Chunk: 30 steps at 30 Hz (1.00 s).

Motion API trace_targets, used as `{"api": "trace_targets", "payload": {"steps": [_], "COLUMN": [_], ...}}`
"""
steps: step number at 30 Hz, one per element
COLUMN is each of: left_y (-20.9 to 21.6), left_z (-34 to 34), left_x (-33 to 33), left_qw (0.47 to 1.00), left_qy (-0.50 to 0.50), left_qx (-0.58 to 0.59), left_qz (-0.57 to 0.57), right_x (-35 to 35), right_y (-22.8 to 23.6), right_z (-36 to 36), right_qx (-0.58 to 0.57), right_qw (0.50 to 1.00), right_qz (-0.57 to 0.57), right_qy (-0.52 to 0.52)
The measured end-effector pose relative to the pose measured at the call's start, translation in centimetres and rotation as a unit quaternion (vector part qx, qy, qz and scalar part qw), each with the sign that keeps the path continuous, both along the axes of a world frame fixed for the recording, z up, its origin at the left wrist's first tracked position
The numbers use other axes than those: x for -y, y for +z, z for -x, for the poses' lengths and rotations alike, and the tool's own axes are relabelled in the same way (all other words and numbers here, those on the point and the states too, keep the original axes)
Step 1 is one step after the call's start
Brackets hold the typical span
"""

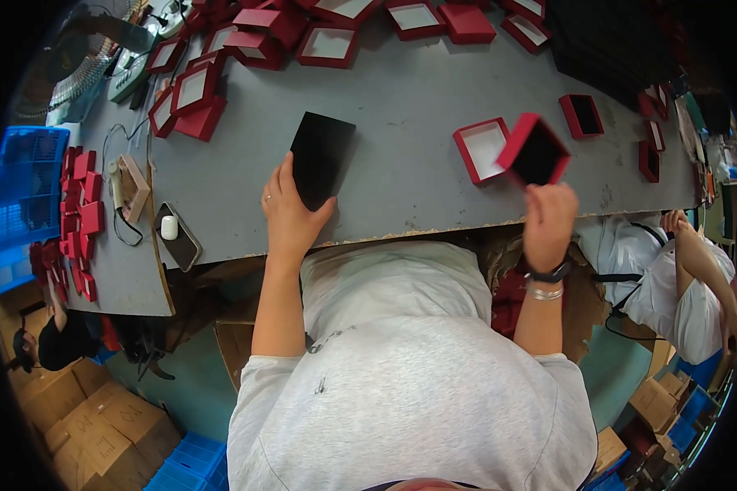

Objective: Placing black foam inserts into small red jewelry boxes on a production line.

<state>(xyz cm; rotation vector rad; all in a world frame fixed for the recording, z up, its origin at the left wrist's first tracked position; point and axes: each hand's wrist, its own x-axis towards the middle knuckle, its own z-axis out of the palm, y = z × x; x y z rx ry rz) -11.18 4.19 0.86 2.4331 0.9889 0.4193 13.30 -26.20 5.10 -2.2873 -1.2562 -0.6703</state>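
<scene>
- At the far left, a pile of small red boxes [92,217] is seen near the table's rim; boxes could be tipped off if the pile is bumped.
- Next, a phone [190,250] is spotted at the front edge, a white case [169,227] set on top; both could be lost to the floor if they are caught by an elbow.
- Then the left hand [291,209]: thumb and fingers are closed about the near end of a black block [323,151], over the grey table [409,180]. Whether its far end is supported cannot be told; with only one end gripped, it could be twisted loose, and its dark face could be smudged by fingertips.
- Further right, a white-lined red box [477,151] is left open on the table; it could be shoved or its rim dented if it is struck by its neighbour.
- And that neighbour, a black-lined red box [536,151], is pinched at its near corner by the right hand [549,214], both blurred; the box could be dropped, or its corner crushed, if the pinch is misjudged.
</scene>
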Motion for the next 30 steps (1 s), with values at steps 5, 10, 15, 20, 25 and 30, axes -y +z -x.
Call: {"api": "trace_targets", "payload": {"steps": [5, 10, 15, 20, 25, 30], "left_y": [1.2, 2.3, 3.1, 2.8, 3.1, 3.7], "left_z": [0.3, -0.6, -2.2, -2.1, -1.7, -0.7], "left_x": [1.2, 3.9, 4.8, 4.7, 5.0, 3.4], "left_qw": [0.991, 0.974, 0.966, 0.96, 0.954, 0.961], "left_qy": [-0.068, -0.137, -0.217, -0.255, -0.259, -0.231], "left_qx": [0.112, 0.177, 0.141, 0.108, 0.118, 0.114], "left_qz": [0.012, 0.036, 0.008, -0.05, -0.089, -0.104], "right_x": [5.6, -2.2, -8.6, -9.1, -9.5, -9.6], "right_y": [-4.5, -4.4, -6.3, -2.6, -0.4, -0.9], "right_z": [-9.3, -4.3, 3.1, 5.9, 6.1, 3.4], "right_qx": [-0.044, -0.319, -0.309, -0.555, -0.751, -0.639], "right_qw": [0.985, 0.941, 0.947, 0.787, 0.564, 0.68], "right_qz": [0.056, -0.113, -0.051, -0.203, -0.279, -0.341], "right_qy": [-0.159, -0.012, 0.07, 0.178, 0.2, 0.111]}}
